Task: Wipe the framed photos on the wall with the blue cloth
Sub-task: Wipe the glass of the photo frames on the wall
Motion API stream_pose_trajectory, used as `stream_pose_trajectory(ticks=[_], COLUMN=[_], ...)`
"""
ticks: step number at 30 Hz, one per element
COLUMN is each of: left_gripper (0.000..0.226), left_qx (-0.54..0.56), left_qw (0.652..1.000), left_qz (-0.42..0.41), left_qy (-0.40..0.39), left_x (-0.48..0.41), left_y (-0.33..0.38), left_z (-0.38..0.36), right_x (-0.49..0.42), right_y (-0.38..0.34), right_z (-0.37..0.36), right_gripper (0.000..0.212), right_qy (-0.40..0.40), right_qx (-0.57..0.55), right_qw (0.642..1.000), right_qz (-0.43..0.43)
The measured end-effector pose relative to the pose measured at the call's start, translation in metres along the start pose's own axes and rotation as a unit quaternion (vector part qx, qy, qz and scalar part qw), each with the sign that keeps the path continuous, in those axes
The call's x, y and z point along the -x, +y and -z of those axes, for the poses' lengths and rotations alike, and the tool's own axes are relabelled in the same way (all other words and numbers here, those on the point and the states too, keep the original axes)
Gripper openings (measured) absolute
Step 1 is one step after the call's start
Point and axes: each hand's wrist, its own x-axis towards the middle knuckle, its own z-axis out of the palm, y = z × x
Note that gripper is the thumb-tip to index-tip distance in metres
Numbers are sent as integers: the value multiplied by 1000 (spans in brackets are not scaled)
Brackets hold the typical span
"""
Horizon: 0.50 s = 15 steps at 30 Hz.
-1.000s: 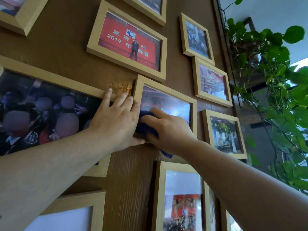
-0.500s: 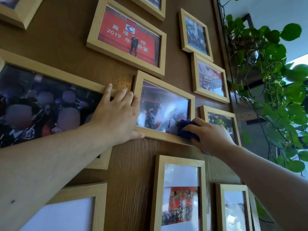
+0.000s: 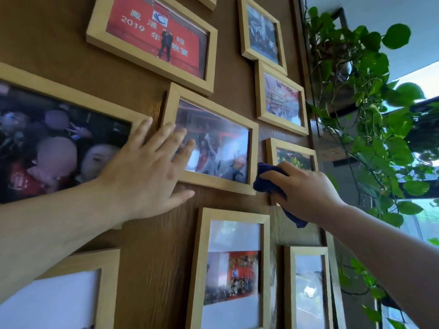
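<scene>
Brown wood wall [image 3: 147, 245], many light wood frames. Left hand [image 3: 148, 172] flat, fingers spread, over left edge of middle frame [image 3: 213, 184] and corner of big left frame [image 3: 71, 100]. Right hand [image 3: 306, 191] grips blue cloth [image 3: 262, 180] bunched against middle frame's lower right corner, tail hanging below palm. Small frame [image 3: 292, 148] just behind right hand. Red photo [image 3: 152, 34] above. Leafy plant [image 3: 370, 129] at right.

cloth [image 3: 266, 181] in right hand [image 3: 306, 193] dark blue. frames [image 3: 213, 184] beside it pale wood, wall [image 3: 154, 257] brown woodgrain, photo [image 3: 156, 36] above red.
</scene>
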Motion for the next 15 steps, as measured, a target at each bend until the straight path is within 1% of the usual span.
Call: stream_pose_trajectory(ticks=[3, 6, 9, 15], left_gripper=[85, 80, 78, 81], left_qx=[75, 121, 145, 174], left_qw=[996, 989, 983, 976], left_qz=[-49, -82, -108, -133], left_qy=[22, 29, 31, 14], left_x=[-4, -11, -21, -39], left_y=[40, 83, 124, 190], left_z=[-2, -8, -14, -27], right_x=[16, 33, 52, 93], right_y=[13, 25, 38, 54], right_z=[-9, -17, -26, -38], right_gripper=[40, 42, 40, 42], right_qy=[-7, -11, -22, -76], right_qx=[-2, 0, -5, 6], right_qw=[1000, 1000, 999, 997], right_qz=[12, 29, 36, 32])
